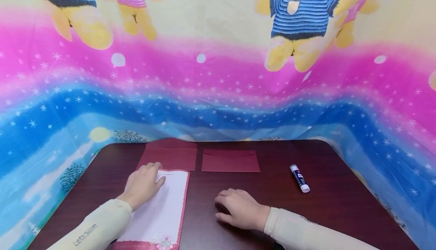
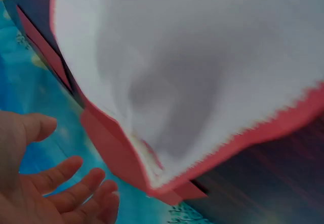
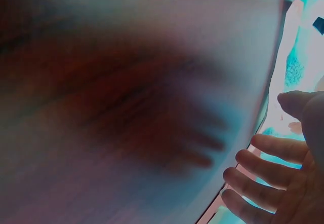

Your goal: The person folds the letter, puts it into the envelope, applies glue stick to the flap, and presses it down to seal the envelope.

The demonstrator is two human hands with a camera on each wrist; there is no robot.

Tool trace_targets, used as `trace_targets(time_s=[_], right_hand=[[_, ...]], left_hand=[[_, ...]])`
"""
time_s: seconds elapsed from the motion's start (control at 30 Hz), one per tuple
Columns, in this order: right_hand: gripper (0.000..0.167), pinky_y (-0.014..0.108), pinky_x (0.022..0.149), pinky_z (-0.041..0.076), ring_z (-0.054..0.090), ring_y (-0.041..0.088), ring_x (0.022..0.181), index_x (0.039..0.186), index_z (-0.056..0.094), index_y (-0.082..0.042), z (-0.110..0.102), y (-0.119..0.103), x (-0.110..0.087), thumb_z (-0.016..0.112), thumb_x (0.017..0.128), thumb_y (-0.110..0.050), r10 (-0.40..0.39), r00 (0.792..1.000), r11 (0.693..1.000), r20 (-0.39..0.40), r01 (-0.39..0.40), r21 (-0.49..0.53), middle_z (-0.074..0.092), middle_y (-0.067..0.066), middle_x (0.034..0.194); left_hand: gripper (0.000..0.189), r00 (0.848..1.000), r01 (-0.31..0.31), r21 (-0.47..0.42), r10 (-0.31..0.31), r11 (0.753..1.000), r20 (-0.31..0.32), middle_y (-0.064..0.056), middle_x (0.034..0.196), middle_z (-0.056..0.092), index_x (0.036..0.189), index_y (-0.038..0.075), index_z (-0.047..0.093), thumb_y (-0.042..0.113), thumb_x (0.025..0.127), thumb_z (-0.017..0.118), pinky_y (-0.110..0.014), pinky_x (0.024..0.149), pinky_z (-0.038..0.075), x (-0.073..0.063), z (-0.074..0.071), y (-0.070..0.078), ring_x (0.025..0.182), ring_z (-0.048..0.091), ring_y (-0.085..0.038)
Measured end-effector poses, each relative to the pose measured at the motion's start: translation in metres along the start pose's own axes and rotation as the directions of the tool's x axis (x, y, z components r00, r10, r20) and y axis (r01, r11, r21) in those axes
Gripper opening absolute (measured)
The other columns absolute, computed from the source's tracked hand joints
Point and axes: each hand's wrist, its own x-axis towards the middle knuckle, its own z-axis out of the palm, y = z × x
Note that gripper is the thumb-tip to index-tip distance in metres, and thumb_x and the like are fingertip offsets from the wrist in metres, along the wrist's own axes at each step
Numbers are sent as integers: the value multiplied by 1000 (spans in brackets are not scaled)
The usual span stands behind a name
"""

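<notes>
- Head view: person at a dark brown table (image 1: 272, 189), both hands over it, arms in pale sleeves (image 1: 105, 221) w/ lettering.
- L hand (image 1: 142, 186): over far L part of the sheet (image 1: 163, 214); fingers relaxed & a bit bent, gripping nothing. L wrist cam shows fingers parted, nr a sheet corner; can't tell if any part touches the paper.
- Sheet: lies on table, L of centre, long side running away from the person. White middle, red wavy border, flower print (image 1: 165, 242) at near R corner. L wrist cam: soft grey shadow across the white.
- R hand (image 1: 241, 209): R of the sheet, well apart from it, over bare table; fingers loosely curved, nothing in them. R wrist cam: fingers parted, thumb off to one side; table there mostly a blur w/ a dark reflection. Can't tell if hand touches the tabletop.
- L envelope (image 1: 172, 159): red, flap up, at far edge of table, just beyond the sheet's far end; can't tell if they touch.
- R envelope (image 1: 231, 163): red, flap folded down, just beside the L one w/ a strip of table btwn.
- Glue stick (image 1: 300, 180): white ends, dark blue label, lying at a slant on R side, well apart from R hand.
- Cloth (image 1: 218, 72) behind: pink/blue/cream, bears & snowflakes.
</notes>
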Motion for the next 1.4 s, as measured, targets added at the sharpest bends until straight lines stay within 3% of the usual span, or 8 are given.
trace_targets(time_s=[0.13, 0.33, 0.5, 0.67, 0.83, 0.97, 1.17, 1.4], right_hand=[[31, 33, 85, 57, 66, 9, 102, 115, 71, -20, 3, -5, -3, 66, 95, -43, -43, 998, 997, -40, 40, -62, 70, -8, 111], [35, 35, 88, 56, 66, 11, 106, 118, 70, -20, 5, -9, -7, 66, 95, -46, -60, 997, 991, -49, 54, -122, 70, -6, 116], [36, 34, 86, 56, 66, 11, 105, 118, 70, -20, 5, -10, -8, 67, 94, -46, -58, 997, 989, -54, 50, -141, 70, -6, 116], [37, 33, 84, 56, 66, 11, 103, 118, 70, -20, 7, -10, -9, 67, 93, -47, -78, 995, 986, -68, 67, -150, 70, -6, 115], [38, 32, 86, 56, 66, 11, 105, 121, 70, -20, 6, -10, -10, 66, 94, -47, -69, 995, 985, -66, 57, -160, 70, -6, 117], [38, 32, 86, 56, 66, 11, 104, 120, 70, -20, 6, -9, -10, 66, 94, -47, -58, 996, 987, -65, 47, -153, 71, -6, 116], [36, 33, 89, 57, 66, 11, 108, 120, 71, -19, 6, -1, -8, 65, 96, -45, -19, 999, 997, -43, 16, -77, 71, -6, 117], [34, 36, 92, 56, 66, 11, 111, 122, 69, -18, 0, 11, -10, 63, 99, -42, 38, 999, 998, -14, -37, 55, 70, -6, 119]], left_hand=[[39, 1000, 25, 26, -25, 999, 16, -14, 96, 70, 112, 0, 66, 29, 87, 76, -50, 69, 56, -5, 0, -15, 86, 68, -35], [53, 986, 108, 106, -120, 988, 117, -19, 91, 67, 108, -6, 66, 44, 89, 71, -55, 71, 53, -11, 1, -35, 86, 65, -42], [66, 954, 199, 57, -207, 978, 218, -21, 89, 66, 104, -11, 60, 53, 88, 70, -55, 67, 53, -16, 1, -48, 84, 66, -43], [75, 914, 257, -8, -241, 966, 325, -17, 88, 63, 104, -11, 58, 61, 86, 68, -56, 69, 52, -22, 4, -58, 82, 65, -37], [52, 888, 318, -95, -262, 943, 378, -8, 80, 58, 92, 1, 56, 50, 85, 73, -46, 67, 48, -23, 6, -59, 76, 58, -24], [35, 890, 344, -212, -246, 915, 384, -3, 73, 52, 85, 7, 52, 33, 86, 76, -35, 63, 39, -25, 7, -57, 69, 50, -19], [20, 917, 329, -403, -188, 854, 351, -2, 66, 45, 83, 7, 50, 10, 93, 67, -27, 55, 36, -24, 11, -48, 60, 44, -15], [6, 940, 290, -593, -108, 751, 323, -12, 88, 72, 99, 1, 48, 4, 100, 54, -32, 60, 51, -20, 6, -28, 72, 65, -19]])
